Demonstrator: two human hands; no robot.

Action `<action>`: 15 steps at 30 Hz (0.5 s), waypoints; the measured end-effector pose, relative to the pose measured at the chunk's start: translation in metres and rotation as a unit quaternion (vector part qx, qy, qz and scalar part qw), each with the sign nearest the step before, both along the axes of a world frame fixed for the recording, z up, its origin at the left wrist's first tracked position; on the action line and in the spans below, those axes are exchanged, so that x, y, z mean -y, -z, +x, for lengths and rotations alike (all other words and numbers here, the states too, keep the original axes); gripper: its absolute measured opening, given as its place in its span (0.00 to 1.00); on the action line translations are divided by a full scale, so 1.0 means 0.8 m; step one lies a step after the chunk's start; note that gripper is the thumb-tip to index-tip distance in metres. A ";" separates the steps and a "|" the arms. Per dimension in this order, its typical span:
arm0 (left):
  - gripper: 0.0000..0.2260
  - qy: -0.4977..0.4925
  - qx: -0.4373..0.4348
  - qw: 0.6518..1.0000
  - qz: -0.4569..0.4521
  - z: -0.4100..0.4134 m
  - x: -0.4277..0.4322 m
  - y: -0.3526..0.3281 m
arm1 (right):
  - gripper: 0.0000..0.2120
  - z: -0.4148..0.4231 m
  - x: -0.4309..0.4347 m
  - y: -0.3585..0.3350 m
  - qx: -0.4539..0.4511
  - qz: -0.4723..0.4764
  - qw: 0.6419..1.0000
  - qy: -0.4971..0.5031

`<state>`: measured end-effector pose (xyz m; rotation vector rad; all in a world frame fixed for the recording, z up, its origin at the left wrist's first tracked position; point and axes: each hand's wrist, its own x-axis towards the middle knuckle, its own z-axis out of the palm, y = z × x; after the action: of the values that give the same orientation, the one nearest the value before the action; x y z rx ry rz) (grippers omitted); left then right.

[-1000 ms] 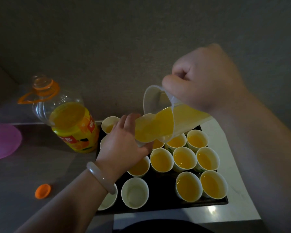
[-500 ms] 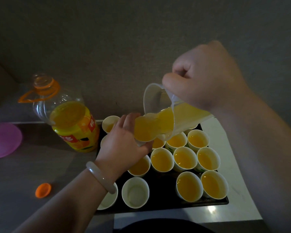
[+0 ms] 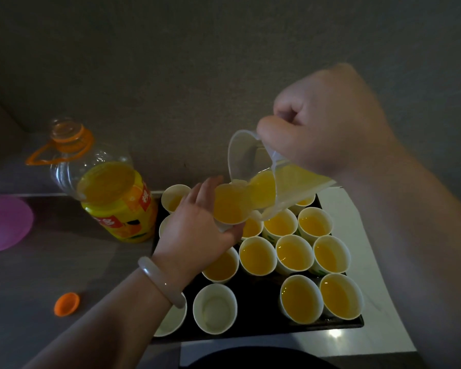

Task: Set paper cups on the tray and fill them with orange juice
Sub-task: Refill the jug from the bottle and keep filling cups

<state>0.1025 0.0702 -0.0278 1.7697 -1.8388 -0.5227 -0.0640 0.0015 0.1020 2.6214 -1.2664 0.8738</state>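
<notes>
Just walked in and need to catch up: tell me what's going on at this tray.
The right hand tilts a clear plastic jug, pouring orange juice into a paper cup that the left hand holds over the black tray. Most cups on the tray hold juice; one front cup is empty. The open juice bottle stands left of the tray, its orange cap on the counter.

tray (image 3: 264, 331) centre on counter (image 3: 37, 262), cups (image 3: 257, 255) in rows on it; bottle (image 3: 117, 206) just left of tray's back corner; cap (image 3: 67, 304) on counter in front of bottle, well apart; disc (image 3: 6, 225) at far left edge; left hand (image 3: 197, 227) holds raised cup (image 3: 229, 209) above tray's back-left part; jug (image 3: 272, 182) in right hand (image 3: 330, 129) tilted over it from right, lip at cup rim
</notes>
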 end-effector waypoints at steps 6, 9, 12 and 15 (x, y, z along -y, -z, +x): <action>0.36 -0.001 -0.002 1.000 -0.011 0.000 0.004 0.002 | 0.17 0.001 0.001 0.000 0.003 -0.007 1.000 0.001; 0.35 0.000 -0.002 1.000 -0.016 -0.002 0.005 0.003 | 0.17 0.001 0.001 0.001 -0.004 -0.010 1.000 0.001; 0.35 -0.002 -0.010 1.000 -0.021 -0.004 0.006 0.003 | 0.17 0.001 0.001 0.001 -0.006 -0.013 1.000 -0.002; 0.34 0.001 -0.016 0.999 -0.029 -0.005 0.007 0.003 | 0.17 0.000 0.001 -0.001 -0.006 -0.015 1.000 -0.006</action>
<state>0.0988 0.0646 -0.0302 1.7112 -1.8160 -0.4916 -0.0637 0.0005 0.1026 2.6094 -1.2262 0.8696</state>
